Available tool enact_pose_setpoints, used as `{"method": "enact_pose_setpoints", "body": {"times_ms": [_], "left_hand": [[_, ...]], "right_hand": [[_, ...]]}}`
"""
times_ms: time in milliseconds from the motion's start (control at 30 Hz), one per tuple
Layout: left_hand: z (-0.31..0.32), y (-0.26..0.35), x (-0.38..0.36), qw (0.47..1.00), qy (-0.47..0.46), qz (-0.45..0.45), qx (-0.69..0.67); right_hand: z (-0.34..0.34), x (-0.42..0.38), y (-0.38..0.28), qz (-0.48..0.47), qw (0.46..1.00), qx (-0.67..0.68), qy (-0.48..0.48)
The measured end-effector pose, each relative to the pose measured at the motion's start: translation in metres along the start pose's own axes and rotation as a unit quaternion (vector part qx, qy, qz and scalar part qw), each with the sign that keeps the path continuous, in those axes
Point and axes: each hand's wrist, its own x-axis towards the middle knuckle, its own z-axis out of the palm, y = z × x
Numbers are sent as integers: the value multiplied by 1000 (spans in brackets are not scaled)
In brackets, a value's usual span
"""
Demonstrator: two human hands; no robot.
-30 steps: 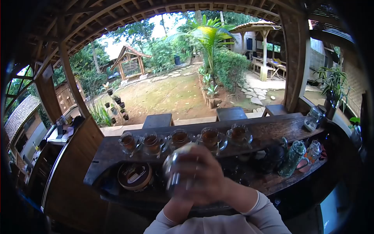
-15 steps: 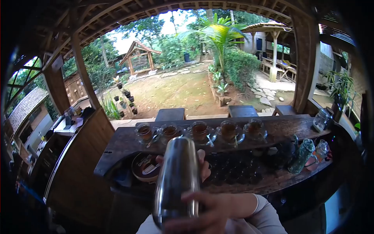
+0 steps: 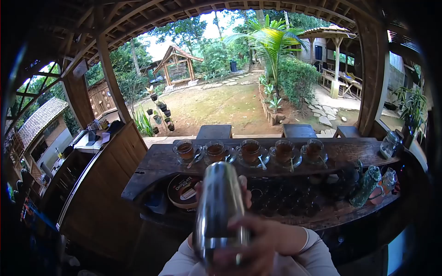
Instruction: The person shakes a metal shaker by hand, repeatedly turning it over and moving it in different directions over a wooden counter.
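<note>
A shiny metal cocktail shaker (image 3: 220,198) is held up in front of me, its narrow end pointing away toward the bar. My left hand (image 3: 246,193) is wrapped around the far side; only some fingers show past its edges. Around the near, wider end my right hand (image 3: 262,234) is closed, blurred by motion. Past the shaker, a row of glass cups (image 3: 251,151) of brown drink stands on saucers with spoons along the raised wooden counter (image 3: 350,152).
A round chocolate tin (image 3: 182,191) and several dark glasses (image 3: 285,200) sit on the lower shelf. To the right are a green glass pitcher (image 3: 366,186) and a lidded jar (image 3: 390,145). Stools (image 3: 214,132) stand beyond the counter; a wooden side counter (image 3: 99,179) is at left.
My view has turned slightly left, so the surroundings sit further right. The shaker stays in both hands and is a little more upright in the view; the right hand is blurred in both frames.
</note>
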Motion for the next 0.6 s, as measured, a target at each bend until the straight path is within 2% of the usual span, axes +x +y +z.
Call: {"method": "enact_pose_setpoints", "body": {"times_ms": [33, 67, 100, 167, 233, 300, 333, 400, 433, 467, 500, 567, 600], "left_hand": [[-15, 2, 25, 1000, 8, 3, -3], [-21, 3, 45, 1000, 15, 7, -6], [-28, 2, 59, 1000, 23, 10, -11], [-37, -2, 62, 999, 39, 8, -25], [-45, 2, 38, 999, 34, -8, -35], [-52, -31, -66, 997, 43, -14, -55], [-59, -21, -35, 997, 49, -15, -64], [-71, -25, 5, 995, 67, -17, -77], [-79, -36, 40, 994, 76, -16, -82], [-86, -39, 72, 993, 85, -13, -87], [-91, -44, 90, 991, 95, -10, -91], [-100, -60, 87, 989, 114, -8, -98], [-105, -58, 76, 989, 109, -5, -98]], "right_hand": [[-13, 6, 10, 79, 997, 10, -15], [-7, -12, 25, 186, 979, -69, -38], [5, -19, 51, 167, 981, -97, 36], [-3, -19, 51, 165, 976, -137, 36], [-24, 11, 8, 85, 987, -132, -42], [-22, -8, -16, -104, 979, -128, -120], [-29, -12, -15, -99, 978, -134, -124], [-43, -19, -6, -6, 997, -67, -31], [-49, -24, 10, 147, 984, -102, -6], [-49, -32, 26, 285, 944, -163, -14], [-50, -40, 48, 280, 942, -185, 9], [-59, -37, 44, 304, 930, -203, 41], [-65, -27, 33, 222, 953, -207, 19]]}}
